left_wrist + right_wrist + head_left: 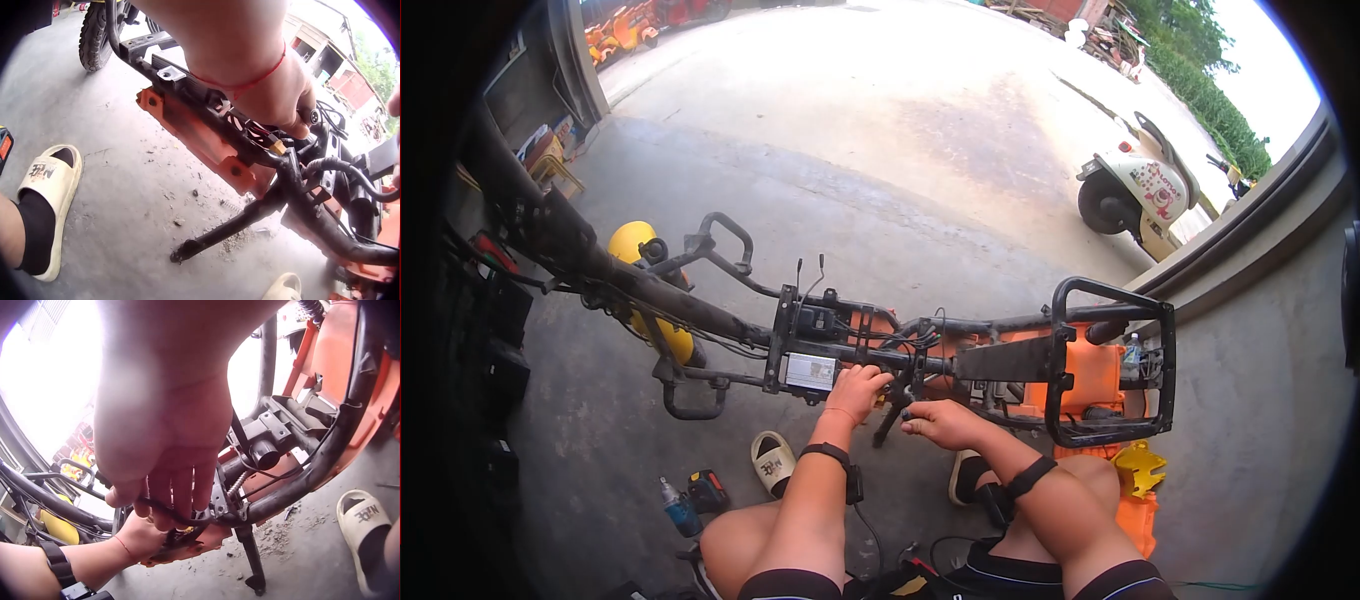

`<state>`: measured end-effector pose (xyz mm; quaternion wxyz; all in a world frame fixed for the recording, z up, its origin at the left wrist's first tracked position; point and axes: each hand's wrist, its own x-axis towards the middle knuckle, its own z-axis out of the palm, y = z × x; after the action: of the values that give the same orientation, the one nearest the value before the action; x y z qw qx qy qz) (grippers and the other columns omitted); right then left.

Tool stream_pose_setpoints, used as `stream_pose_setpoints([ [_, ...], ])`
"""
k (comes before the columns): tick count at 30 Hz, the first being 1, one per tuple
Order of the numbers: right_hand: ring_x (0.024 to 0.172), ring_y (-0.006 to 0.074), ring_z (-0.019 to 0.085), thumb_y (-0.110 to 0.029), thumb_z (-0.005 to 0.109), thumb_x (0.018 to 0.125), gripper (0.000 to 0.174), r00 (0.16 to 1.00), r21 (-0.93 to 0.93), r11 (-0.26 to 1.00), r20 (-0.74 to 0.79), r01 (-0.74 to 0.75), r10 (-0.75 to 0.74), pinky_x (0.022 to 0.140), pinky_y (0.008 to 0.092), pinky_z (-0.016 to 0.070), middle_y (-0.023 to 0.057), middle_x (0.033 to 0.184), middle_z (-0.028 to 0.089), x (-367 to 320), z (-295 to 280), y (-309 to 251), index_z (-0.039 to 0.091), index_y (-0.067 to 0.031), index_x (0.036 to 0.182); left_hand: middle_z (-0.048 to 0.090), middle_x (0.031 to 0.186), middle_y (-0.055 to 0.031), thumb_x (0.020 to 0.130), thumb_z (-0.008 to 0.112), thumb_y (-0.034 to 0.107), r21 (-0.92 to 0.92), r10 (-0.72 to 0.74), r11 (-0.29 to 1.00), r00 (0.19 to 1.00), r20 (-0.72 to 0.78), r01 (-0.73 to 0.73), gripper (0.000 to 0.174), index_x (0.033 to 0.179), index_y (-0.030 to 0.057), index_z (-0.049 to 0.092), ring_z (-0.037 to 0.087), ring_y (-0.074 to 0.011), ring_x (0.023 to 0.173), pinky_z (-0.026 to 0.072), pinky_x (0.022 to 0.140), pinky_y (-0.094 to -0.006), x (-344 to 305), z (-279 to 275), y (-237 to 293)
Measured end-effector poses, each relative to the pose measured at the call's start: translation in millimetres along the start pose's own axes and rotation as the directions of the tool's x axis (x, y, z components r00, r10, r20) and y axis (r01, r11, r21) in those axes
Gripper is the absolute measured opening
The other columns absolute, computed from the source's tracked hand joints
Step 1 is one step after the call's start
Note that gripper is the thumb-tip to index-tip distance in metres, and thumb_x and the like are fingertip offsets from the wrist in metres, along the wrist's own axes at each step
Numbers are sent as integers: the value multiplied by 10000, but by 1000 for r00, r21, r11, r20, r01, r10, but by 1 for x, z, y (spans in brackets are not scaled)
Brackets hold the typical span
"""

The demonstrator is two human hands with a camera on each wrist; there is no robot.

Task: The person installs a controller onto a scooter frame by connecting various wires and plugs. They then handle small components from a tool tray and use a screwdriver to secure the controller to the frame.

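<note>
A stripped scooter frame (720, 318) with black tubes and orange plastic panels (1090, 375) lies across in front of the person. Over its middle, my left hand (858, 393) pinches a round black cable connector (314, 117), whose end face shows in the left wrist view. Close to its right, my right hand (945, 425) grips a black cable (170, 514) that runs across its fingers. A silver box (811, 371) sits on the frame just left of the left hand. Below the hands, a yellow plug (277, 147) and thin wires show inside the frame.
A kickstand (219, 235) slants down to the gritty concrete floor. On the floor at left lies a blue power tool (681, 510) beside a red-and-black one (707, 491). A yellow part (1140, 468) lies near the right knee. A white scooter (1150, 190) stands outside.
</note>
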<state>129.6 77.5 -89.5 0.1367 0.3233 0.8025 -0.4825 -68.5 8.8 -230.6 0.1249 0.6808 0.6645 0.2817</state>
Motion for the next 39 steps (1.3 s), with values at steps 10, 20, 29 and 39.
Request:
stream_pose_setpoints([
  [10,860,161,649,-325,630,946,315,996,102,993,-82,53,-45,807,330,496,67,936,710,3,7,4,669,-103,1166,637,1012,14,791,654,93,-43,-36,998,999,-38,35,223,988,190,695,575,-243,963,435,835,-379,4,4,-4],
  [20,823,352,671,-518,638,838,436,948,-104,983,-296,-153,117,727,443,513,145,815,695,24,14,5,734,-94,875,675,930,-6,822,636,132,-148,-94,985,995,-27,89,121,922,155,701,608,-238,917,448,817,-370,10,1,-5],
  [29,881,366,677,-456,634,816,399,900,-197,923,-360,-331,246,780,458,529,183,879,708,46,22,7,736,-76,888,692,898,-12,773,632,63,-177,-67,983,989,-135,42,165,903,129,709,591,-271,837,479,773,-389,10,8,-8],
  [39,890,359,688,-432,648,813,371,881,-188,909,-380,-371,281,799,456,537,184,888,714,55,22,2,742,-86,905,693,898,12,773,631,77,-139,-79,989,986,-143,59,171,909,142,713,583,-250,846,472,774,-382,9,7,-4],
])
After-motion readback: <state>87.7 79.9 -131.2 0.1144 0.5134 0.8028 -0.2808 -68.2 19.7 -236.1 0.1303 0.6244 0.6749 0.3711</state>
